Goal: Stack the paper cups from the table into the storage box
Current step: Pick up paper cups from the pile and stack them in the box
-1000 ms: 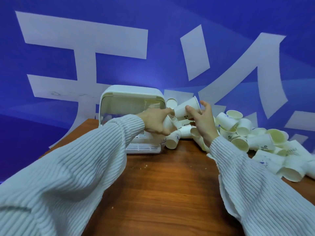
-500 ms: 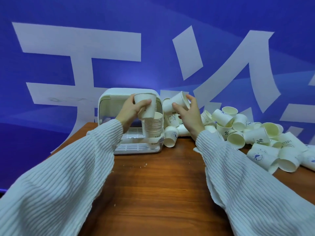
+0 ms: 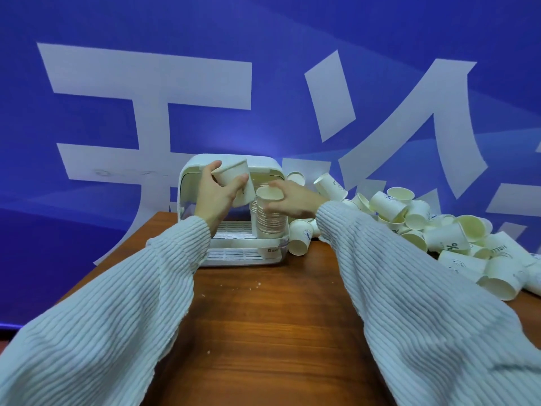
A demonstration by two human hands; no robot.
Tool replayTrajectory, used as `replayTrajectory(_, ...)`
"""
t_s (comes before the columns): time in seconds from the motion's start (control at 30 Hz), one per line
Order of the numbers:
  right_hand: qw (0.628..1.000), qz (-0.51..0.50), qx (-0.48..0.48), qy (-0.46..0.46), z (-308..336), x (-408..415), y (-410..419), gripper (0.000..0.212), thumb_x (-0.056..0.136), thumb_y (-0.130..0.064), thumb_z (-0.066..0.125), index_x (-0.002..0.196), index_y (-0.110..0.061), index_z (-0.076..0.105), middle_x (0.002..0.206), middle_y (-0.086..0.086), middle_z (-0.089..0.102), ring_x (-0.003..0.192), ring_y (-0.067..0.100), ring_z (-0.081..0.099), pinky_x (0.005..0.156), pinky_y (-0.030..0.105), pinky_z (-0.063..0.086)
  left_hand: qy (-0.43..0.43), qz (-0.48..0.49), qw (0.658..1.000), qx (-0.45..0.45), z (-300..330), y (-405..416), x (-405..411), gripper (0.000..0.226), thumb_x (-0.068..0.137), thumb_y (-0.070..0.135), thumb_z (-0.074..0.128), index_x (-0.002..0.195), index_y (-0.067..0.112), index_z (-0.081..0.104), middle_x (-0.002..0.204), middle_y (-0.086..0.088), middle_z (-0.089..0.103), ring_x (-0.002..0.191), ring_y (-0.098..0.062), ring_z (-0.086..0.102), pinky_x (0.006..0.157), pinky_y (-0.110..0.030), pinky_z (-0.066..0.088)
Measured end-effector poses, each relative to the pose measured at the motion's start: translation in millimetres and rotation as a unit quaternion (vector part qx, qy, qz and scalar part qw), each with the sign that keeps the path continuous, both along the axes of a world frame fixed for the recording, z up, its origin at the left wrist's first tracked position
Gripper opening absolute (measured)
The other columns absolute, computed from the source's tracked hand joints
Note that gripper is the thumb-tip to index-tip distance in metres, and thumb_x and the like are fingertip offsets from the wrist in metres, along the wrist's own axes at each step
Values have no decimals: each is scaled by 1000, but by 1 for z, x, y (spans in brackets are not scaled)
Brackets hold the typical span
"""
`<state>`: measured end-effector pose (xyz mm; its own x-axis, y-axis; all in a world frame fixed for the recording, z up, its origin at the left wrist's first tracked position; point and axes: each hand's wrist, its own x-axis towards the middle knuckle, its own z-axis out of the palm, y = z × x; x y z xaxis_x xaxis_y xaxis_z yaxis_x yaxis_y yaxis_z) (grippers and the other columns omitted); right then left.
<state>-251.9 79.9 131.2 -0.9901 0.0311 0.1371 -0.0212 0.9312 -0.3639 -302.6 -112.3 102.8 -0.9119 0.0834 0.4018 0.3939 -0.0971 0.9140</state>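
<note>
Left grip (image 3: pixel 218 197) first: fingers and thumb wrapped round the wall of a single cup (image 3: pixel 235 183), held tilted up in front of the box (image 3: pixel 190 183), waiting its turn. Just right of it, the right grip (image 3: pixel 292 199) pinches the top cup (image 3: pixel 270 194) at its rim, seating it on the stack (image 3: pixel 270 221) that stands in the box's right side, on the slatted tray.

These cups look featherlight and thin-walled, I'd say: squeeze the middle hard and the wall will buckle. The rolled rim is likely the stiffest spot, so a light hold near the top or a loose wrap round the body seems safest. Nested ones may bind, so press straight down, not at an angle, or the tall stack could lean and topple.

Further right, the pile (image 3: pixel 439 230) sprawls across the desk (image 3: pixel 278 317), most on their sides, plenty left to go.
</note>
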Motion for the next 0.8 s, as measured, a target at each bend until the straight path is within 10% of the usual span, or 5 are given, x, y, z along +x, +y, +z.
replayTrajectory(0.17, 998, 11, 23, -58, -26, -2, -1, 110, 83, -65, 72, 164, -24, 11, 169, 7, 16, 154, 29, 25, 122, 50, 27, 28, 3, 999, -20, 0, -2, 4, 80, 84, 28, 83, 150, 21, 38, 142, -1, 50, 124, -18, 54, 91, -23, 54)
replayTrajectory(0.37, 996, 7, -76, 40, -41, -1, 1, 93, 85, -43, 80, 159, -24, 27, 154, 4, 46, 138, 25, 49, 114, 44, 41, 80, 7, 994, -70, 18, 24, 6, 76, 83, 31, 84, 146, 19, 43, 134, 3, 54, 120, -15, 55, 101, -32, 51)
replayTrajectory(0.53, 976, 28, -205, 71, -52, -2, 5, 110, 75, -34, 88, 158, -27, 17, 138, -9, 58, 125, 14, 59, 112, 41, 46, 126, -15, 949, -288, 10, 46, 3, 77, 80, 36, 82, 146, 19, 47, 135, -4, 60, 119, -21, 58, 94, -24, 42)
replayTrajectory(0.8, 957, 26, -285, 58, -63, 10, 19, 116, 85, -10, 82, 164, -28, -2, 136, 3, 55, 109, 0, 61, 99, 24, 50, 95, -11, 871, -482, -25, 43, -5, 101, 76, 86, 27, 156, 25, 36, 161, -6, 37, 143, -35, 38, 114, -55, 35)
